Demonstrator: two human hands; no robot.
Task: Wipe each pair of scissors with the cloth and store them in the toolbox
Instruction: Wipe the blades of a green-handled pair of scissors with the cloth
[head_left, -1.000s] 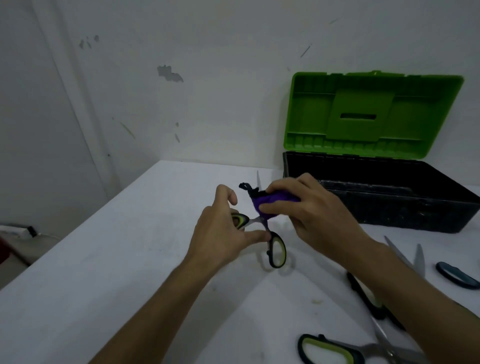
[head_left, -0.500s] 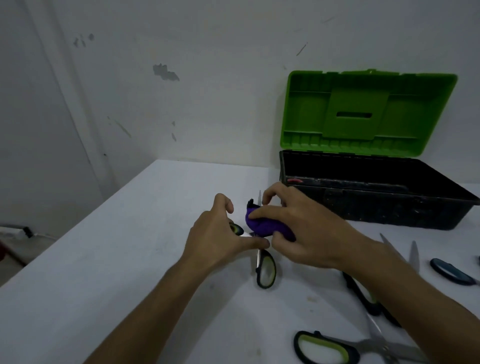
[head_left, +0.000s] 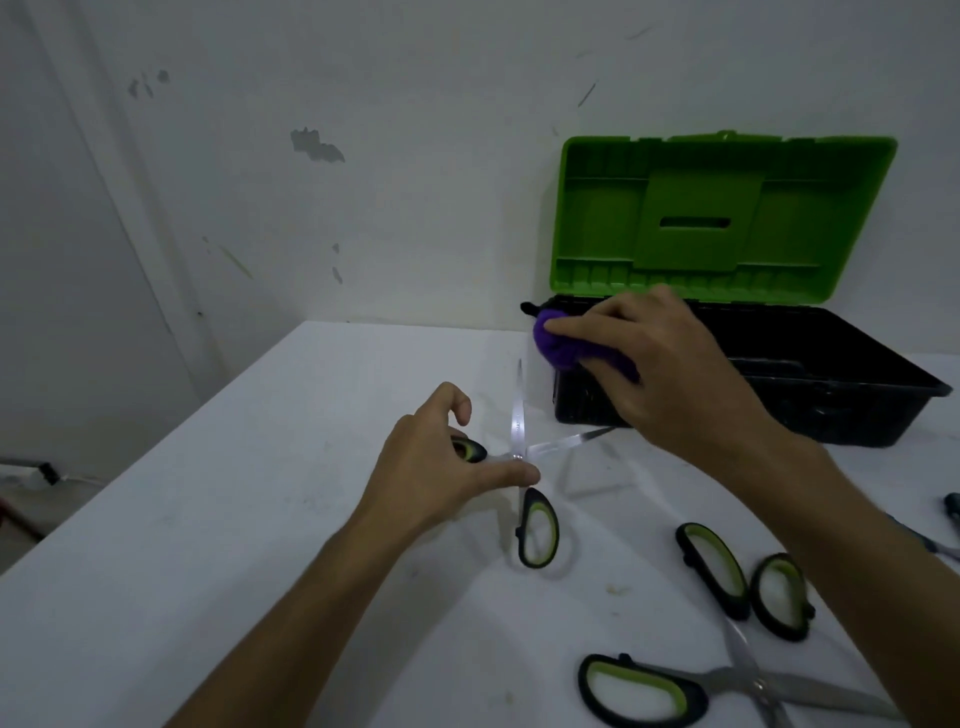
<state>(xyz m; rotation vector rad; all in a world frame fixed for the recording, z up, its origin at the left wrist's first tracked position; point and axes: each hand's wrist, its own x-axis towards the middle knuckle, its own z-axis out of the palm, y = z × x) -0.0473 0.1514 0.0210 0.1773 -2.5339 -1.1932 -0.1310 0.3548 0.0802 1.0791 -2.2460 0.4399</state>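
A pair of black-and-green scissors lies spread wide on the white table, blades pointing away and to the right. My left hand pinches it near the pivot and one handle. My right hand is raised above the blades, clutching a bunched purple cloth in front of the toolbox's left corner. The toolbox is black with its green lid standing open against the wall.
Two more green-handled scissors lie at the near right of the table. A dark-handled tool shows at the right edge. The table's left edge drops to the floor.
My right hand has lifted the cloth up and away off the blades toward the toolbox. The scissors now lie bare and spread open under my left hand.
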